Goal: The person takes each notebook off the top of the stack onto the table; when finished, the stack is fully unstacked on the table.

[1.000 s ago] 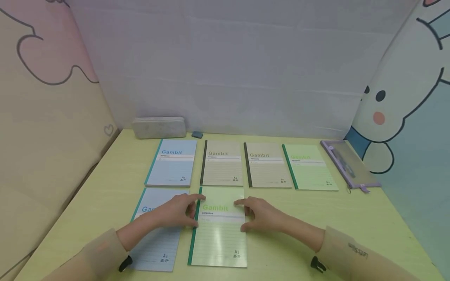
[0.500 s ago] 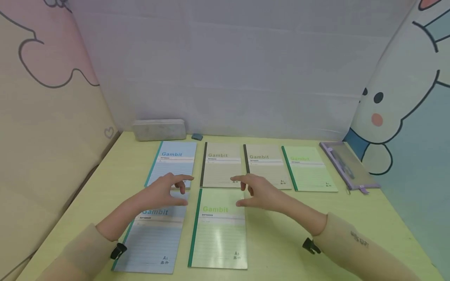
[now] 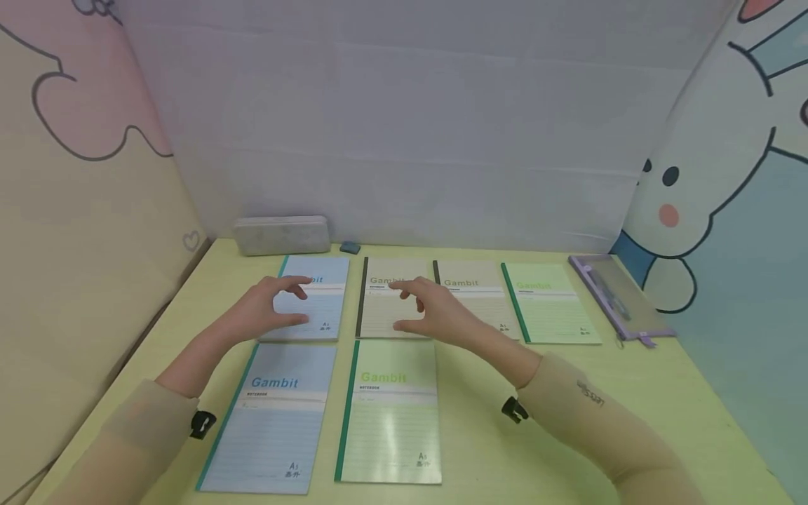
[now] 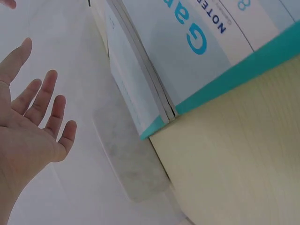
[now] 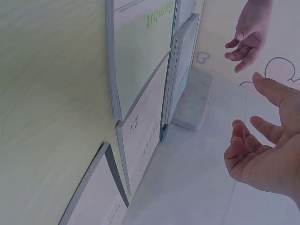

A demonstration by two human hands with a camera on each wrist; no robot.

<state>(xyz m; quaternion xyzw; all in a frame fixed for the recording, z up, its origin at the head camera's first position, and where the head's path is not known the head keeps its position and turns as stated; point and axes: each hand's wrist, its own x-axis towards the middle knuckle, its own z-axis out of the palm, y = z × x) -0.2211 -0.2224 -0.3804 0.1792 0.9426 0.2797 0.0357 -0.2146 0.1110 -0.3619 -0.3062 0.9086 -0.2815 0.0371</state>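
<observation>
My left hand [image 3: 257, 308] hovers over the back-left blue notebook [image 3: 297, 308], fingers spread from the thumb and nothing held. Over the beige notebook [image 3: 391, 308] with a dark spine is my right hand [image 3: 438, 312], also holding nothing. In the left wrist view the left hand's fingers [image 4: 43, 99] stand loosely apart, away from the blue covers. The right wrist view has the right hand's fingers [image 5: 248, 145] loosely bent. Nearer the front lie another blue notebook [image 3: 271, 428] and a green notebook [image 3: 390, 428], side by side.
A second beige notebook [image 3: 480, 301] and a green notebook [image 3: 555, 308] continue the back row. At the right lies a purple-edged zip pouch [image 3: 640, 298] with a pen inside. A grey case [image 3: 282, 236] and a small blue-grey block [image 3: 350, 247] stand by the back wall.
Both hands have left the front green notebook's sides, risen and moved toward the back row. The left hand also went left. The notebooks stay where they were.
</observation>
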